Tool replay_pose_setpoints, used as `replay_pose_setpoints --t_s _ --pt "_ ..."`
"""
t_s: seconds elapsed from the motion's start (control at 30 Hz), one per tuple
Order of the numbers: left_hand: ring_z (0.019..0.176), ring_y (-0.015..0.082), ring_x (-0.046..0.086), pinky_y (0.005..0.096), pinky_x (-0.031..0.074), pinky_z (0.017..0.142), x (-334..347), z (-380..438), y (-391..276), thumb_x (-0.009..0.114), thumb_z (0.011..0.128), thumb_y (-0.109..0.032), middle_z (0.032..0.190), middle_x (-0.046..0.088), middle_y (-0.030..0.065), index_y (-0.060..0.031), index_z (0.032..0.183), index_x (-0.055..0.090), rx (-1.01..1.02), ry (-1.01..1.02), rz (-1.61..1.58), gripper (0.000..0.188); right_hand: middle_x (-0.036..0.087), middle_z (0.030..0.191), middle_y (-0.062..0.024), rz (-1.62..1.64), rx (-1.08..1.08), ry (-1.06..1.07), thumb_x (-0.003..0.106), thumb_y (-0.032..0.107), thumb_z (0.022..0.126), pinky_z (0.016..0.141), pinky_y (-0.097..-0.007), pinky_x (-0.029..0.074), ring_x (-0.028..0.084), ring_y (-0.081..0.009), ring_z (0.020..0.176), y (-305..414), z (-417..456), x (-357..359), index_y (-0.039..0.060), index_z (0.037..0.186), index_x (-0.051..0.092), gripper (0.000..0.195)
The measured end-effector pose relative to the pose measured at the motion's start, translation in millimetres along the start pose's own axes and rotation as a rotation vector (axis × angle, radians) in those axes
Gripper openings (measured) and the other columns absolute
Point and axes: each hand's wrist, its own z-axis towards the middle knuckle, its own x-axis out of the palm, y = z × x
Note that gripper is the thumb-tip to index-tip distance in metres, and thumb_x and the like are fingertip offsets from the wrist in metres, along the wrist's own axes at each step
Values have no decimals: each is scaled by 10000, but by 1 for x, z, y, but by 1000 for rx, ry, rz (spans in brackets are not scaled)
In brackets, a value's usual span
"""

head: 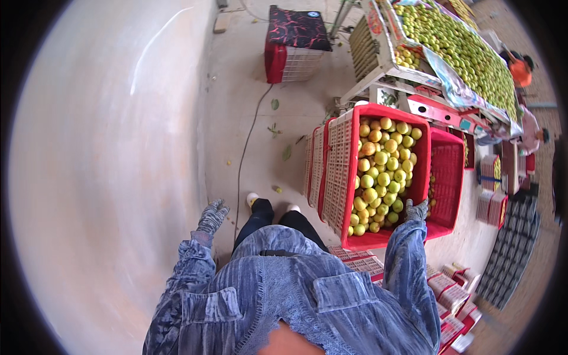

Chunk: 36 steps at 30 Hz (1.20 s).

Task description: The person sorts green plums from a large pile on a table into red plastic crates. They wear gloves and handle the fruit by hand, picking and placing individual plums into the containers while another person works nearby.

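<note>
To my right stands a tall stack of white plastic crates with red rims. Its top crate (393,111) is partly filled with round yellow-green fruits (384,179). My right hand (416,211), in a grey knitted glove, grips the far-right rim of this crate near its front corner. Beside it, a red-lined crate (447,177) holds some fruits, partly hidden behind the top crate. My left hand (214,216), also gloved, hangs beside the pale wall (111,177) with its fingers apart and nothing in it.
A dark cable (245,153) runs along the floor past my feet. Ahead is a crate with a patterned cushion (297,29). A sorting table (390,73) bears many green fruits. More crates (448,290) stand at lower right. A person in orange (520,73) is beyond the table.
</note>
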Motion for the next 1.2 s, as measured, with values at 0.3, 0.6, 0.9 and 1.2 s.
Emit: replay_pose_setpoints --t_s 0.3,0.6,0.9,1.2 --pt "1115 272 600 366 479 949 13 129 -224 677 865 -178 1230 606 173 4 1251 549 455 324 -42 445 404 1422 -255 618 -321 -536 655 277 886 1109 -418 321 407 -359 1321 115 -53 -50 -38 1400 359 671" --pt "1144 214 558 345 438 990 -37 188 -389 674 883 -182 1197 605 125 -12 1281 535 328 670 -46 455 502 1319 -120 1850 -803 724 602 199 933 1000 -332 418 515 -196 1174 456 -190 -80 54 1450 331 602" --pt "1109 202 572 357 442 970 15 290 -548 640 912 -219 1194 618 116 -27 1277 547 391 1158 -233 422 525 1316 -127 2449 -381 1052 489 584 919 832 -517 492 579 -280 1101 581 -99 -161 150 1426 379 677" --pt "1069 196 591 354 455 940 89 313 -703 605 926 -221 1145 632 122 -41 1212 588 523 1446 429 339 596 1228 -193 2539 -263 1555 490 636 888 889 -512 499 636 -326 1021 566 32 -200 66 1289 538 698"
